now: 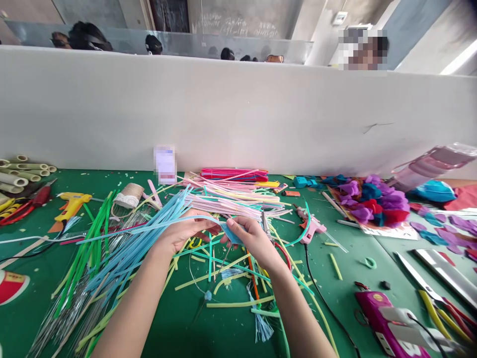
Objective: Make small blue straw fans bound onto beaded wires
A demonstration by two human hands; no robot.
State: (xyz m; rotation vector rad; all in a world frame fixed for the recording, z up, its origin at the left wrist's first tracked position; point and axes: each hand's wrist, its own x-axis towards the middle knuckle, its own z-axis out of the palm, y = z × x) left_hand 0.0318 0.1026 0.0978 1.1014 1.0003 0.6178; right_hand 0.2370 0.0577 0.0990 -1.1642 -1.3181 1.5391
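My right hand [251, 241] pinches a small, flat light blue piece [231, 233] between thumb and fingers. From it a long, thin light blue strip [149, 226] runs left over my left hand and past the table's left side. My left hand [192, 229] has its fingers curled at the near end of this strip, beside the right fingertips. Its exact grip is partly hidden. Below the hands lie yellow-green strip pieces [240, 303] and a light blue tassel [263, 325]. A thick bundle of light blue strips [143, 251] lies under and beside my left forearm.
Pink strips [227, 204] lie behind the hands, green strips [87, 248] at left. A yellow glue gun [72, 205], twine spool [129, 195] and pink glue gun [311, 226] stand around. At right are petals [387, 201], scissors [421, 278] and a power strip [380, 318]. A white partition [238, 119] stands behind.
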